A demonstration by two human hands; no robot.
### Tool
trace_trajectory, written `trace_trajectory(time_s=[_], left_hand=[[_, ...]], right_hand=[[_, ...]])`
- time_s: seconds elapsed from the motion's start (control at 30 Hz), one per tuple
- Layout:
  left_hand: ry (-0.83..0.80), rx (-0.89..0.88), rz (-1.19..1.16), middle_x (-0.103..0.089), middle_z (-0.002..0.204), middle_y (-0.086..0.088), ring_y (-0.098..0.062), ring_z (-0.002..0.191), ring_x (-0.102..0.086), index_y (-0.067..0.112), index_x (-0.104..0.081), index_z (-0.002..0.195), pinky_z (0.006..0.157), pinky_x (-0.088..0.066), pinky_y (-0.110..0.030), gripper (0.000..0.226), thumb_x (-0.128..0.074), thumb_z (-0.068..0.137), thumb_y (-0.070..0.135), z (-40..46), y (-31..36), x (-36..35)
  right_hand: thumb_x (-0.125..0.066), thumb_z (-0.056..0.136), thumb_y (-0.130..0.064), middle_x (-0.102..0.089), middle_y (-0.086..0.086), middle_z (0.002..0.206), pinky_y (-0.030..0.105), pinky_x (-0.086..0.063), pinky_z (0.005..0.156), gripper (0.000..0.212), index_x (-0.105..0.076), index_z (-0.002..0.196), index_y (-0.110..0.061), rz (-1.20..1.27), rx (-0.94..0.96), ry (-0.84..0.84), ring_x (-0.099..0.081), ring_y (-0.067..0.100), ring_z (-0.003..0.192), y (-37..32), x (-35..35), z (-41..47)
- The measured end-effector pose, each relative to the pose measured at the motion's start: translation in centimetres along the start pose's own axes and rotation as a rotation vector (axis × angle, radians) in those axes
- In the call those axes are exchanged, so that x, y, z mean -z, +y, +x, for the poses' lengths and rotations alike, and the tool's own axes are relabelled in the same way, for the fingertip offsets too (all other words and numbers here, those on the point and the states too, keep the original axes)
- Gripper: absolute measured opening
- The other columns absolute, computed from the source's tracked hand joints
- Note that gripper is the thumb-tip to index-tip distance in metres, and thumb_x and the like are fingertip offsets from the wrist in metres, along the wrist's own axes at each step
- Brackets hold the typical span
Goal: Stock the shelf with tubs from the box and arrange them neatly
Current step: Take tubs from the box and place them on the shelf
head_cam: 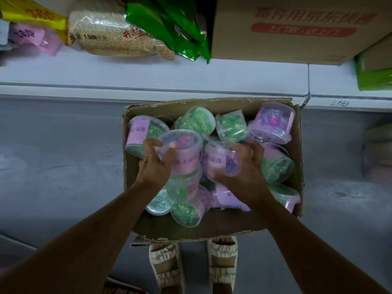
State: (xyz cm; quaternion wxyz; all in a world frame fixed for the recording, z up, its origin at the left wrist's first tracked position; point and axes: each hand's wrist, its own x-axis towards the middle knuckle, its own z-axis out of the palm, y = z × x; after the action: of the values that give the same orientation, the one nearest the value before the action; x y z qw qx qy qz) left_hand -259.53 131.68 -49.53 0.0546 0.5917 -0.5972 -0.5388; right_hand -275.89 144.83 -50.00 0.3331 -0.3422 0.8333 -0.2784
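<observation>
Hands curl round two tubs in the box (212, 230): left hand (153, 164) grips one tub (184, 153), right hand (246, 164) another (222, 162); shelf (148, 75) lies just beyond.

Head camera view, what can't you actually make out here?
- Open cardboard box: its lower layers, buried under piled clear plastic tubs.
- Pink label on the tub in the left hand: motion-blurred.
- Tub held by the right hand: partly covered by fingers.
- Large brown carton on the white shelf: cut off by the top edge.
</observation>
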Motion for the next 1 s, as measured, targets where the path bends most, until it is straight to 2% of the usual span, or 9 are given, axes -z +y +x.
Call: trace_trajectory(time_s=[0.1, 0.13, 0.2, 0.33, 0.43, 0.57, 0.7, 0.93, 1.0], left_hand=[[0.155, 0.037, 0.069, -0.056, 0.099, -0.021, -0.031, 0.078, -0.054, 0.019, -0.033, 0.100, 0.067, -0.044, -0.038, 0.017, -0.042, 0.097, 0.033, -0.2, 0.4, -0.7], [0.191, 0.071, 0.101, -0.056, 0.097, -0.018, -0.034, 0.083, -0.056, 0.019, -0.035, 0.100, 0.070, -0.046, -0.039, 0.014, -0.043, 0.097, 0.030, -0.1, 0.7, -0.8], [0.229, 0.148, 0.110, -0.054, 0.096, -0.014, -0.038, 0.091, -0.059, 0.016, -0.037, 0.100, 0.076, -0.050, -0.043, 0.015, -0.047, 0.096, 0.028, 0.5, 1.3, -1.0], [0.248, 0.376, -0.064, -0.051, 0.113, -0.016, -0.035, 0.101, -0.055, 0.011, -0.034, 0.115, 0.085, -0.052, -0.043, 0.040, -0.060, 0.086, 0.020, 2.0, 1.9, -1.0], [0.093, 0.566, -0.210, -0.052, 0.118, -0.012, -0.027, 0.104, -0.052, 0.008, -0.045, 0.127, 0.082, -0.049, -0.039, 0.053, -0.065, 0.083, 0.030, 2.4, 1.4, -0.2], [-0.033, 0.544, -0.253, -0.051, 0.111, -0.011, -0.025, 0.098, -0.051, 0.013, -0.041, 0.129, 0.073, -0.044, -0.033, 0.051, -0.059, 0.088, 0.037, 2.1, 0.8, 0.2], [-0.047, 0.501, -0.216, -0.043, 0.118, -0.011, -0.028, 0.106, -0.049, 0.022, -0.028, 0.118, 0.080, -0.045, -0.039, 0.043, -0.056, 0.090, 0.037, 2.4, 1.2, -0.5], [-0.060, 0.542, -0.312, -0.049, 0.111, -0.012, -0.027, 0.092, -0.051, 0.026, -0.028, 0.112, 0.070, -0.045, -0.036, 0.043, -0.060, 0.086, 0.038, 2.4, 1.1, -0.6], [-0.039, 0.532, -0.362, -0.048, 0.112, -0.012, -0.027, 0.095, -0.050, 0.028, -0.030, 0.116, 0.077, -0.047, -0.038, 0.044, -0.061, 0.086, 0.036, 1.9, 1.2, -0.2]], right_hand=[[-0.059, 0.088, -0.021, -0.043, 0.011, 0.110, 0.036, -0.042, 0.089, 0.018, -0.052, 0.092, -0.006, 0.094, -0.142, 0.112, -0.041, 0.018, 0.102, -0.3, 0.7, 0.7], [-0.055, 0.090, -0.016, -0.046, 0.012, 0.101, 0.036, -0.040, 0.085, 0.013, -0.050, 0.082, -0.007, 0.045, -0.165, 0.128, -0.041, 0.018, 0.096, -0.3, 0.9, 0.9], [-0.059, 0.087, -0.009, -0.047, 0.016, 0.104, 0.030, -0.039, 0.078, 0.009, -0.051, 0.083, -0.006, 0.017, -0.221, 0.133, -0.044, 0.021, 0.095, 0.0, 0.9, 1.1], [-0.078, 0.070, -0.033, -0.045, 0.014, 0.126, 0.035, -0.048, 0.081, 0.073, -0.042, 0.127, -0.004, 0.176, -0.654, 0.027, -0.052, 0.026, 0.102, 0.4, 0.6, 1.1], [-0.072, 0.077, -0.035, -0.066, 0.011, 0.098, 0.034, -0.053, 0.072, 0.042, -0.060, 0.105, -0.007, 0.557, -0.864, -0.229, -0.063, 0.025, 0.085, 0.9, 1.2, 0.9], [-0.069, 0.078, -0.039, -0.070, 0.015, 0.102, 0.045, -0.047, 0.096, 0.041, -0.065, 0.106, -0.008, 0.462, -0.743, -0.392, -0.063, 0.036, 0.101, 2.5, 1.7, 0.4], [-0.063, 0.084, -0.038, -0.067, 0.023, 0.107, 0.040, -0.048, 0.082, 0.038, -0.063, 0.106, -0.008, 0.398, -0.703, -0.393, -0.062, 0.041, 0.101, 2.2, 2.3, 0.7], [-0.050, 0.092, -0.041, -0.060, 0.020, 0.110, 0.047, -0.052, 0.086, 0.027, -0.054, 0.105, -0.018, 0.586, -0.789, -0.214, -0.061, 0.037, 0.099, 0.9, 3.6, 1.0], [-0.049, 0.093, -0.039, -0.061, 0.021, 0.109, 0.047, -0.052, 0.087, 0.026, -0.053, 0.106, -0.017, 0.669, -0.801, -0.149, -0.062, 0.036, 0.099, 0.2, 4.2, 1.0]])
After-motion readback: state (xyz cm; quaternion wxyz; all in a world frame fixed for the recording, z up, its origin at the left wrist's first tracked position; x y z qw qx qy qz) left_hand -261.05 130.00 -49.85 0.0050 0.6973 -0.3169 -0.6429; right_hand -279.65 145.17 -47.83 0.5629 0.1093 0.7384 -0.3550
